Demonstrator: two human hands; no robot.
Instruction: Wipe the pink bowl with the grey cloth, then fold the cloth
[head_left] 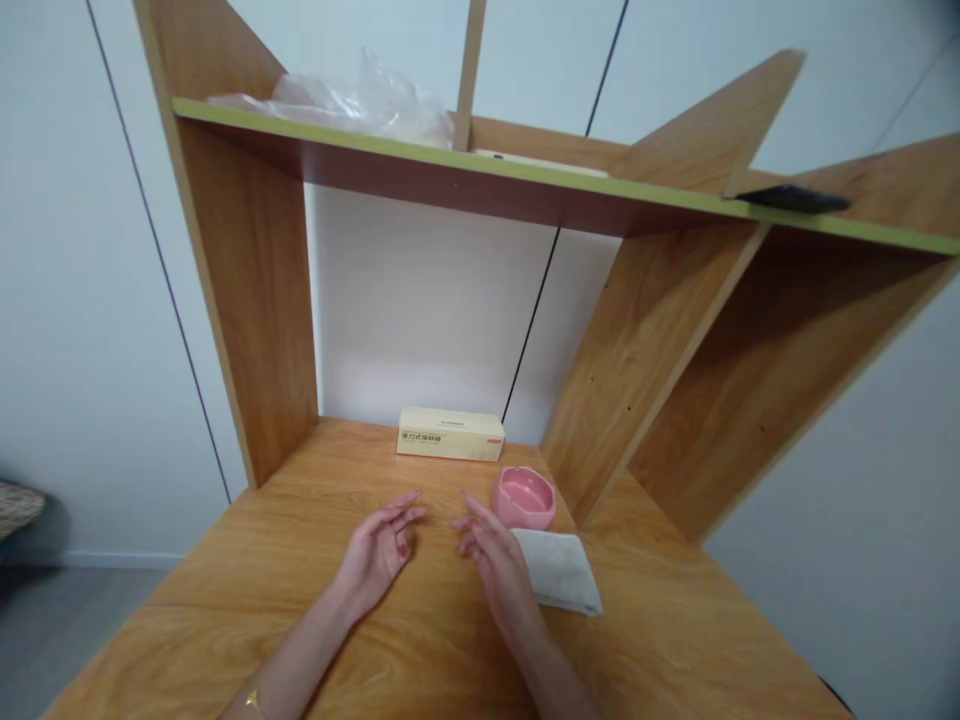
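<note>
My left hand point(379, 552) lies on the wooden desk point(247, 590) with its fingers stretched forward, holding nothing. My right hand point(495, 560) rests beside it, fingers also extended and apart, empty. The right hand's outer edge touches or nearly touches a folded white cloth point(561, 570). A small pink bowl point(524, 497) stands just beyond the right fingertips. A long cream box point(450, 434) with printed text lies farther back against the wall.
A wooden shelf point(480, 165) with a green edge spans above the desk. Crumpled clear plastic point(352, 100) lies on it at the left, a dark flat object point(795, 198) at the right. Upright wooden panels point(255, 300) flank the desk's back.
</note>
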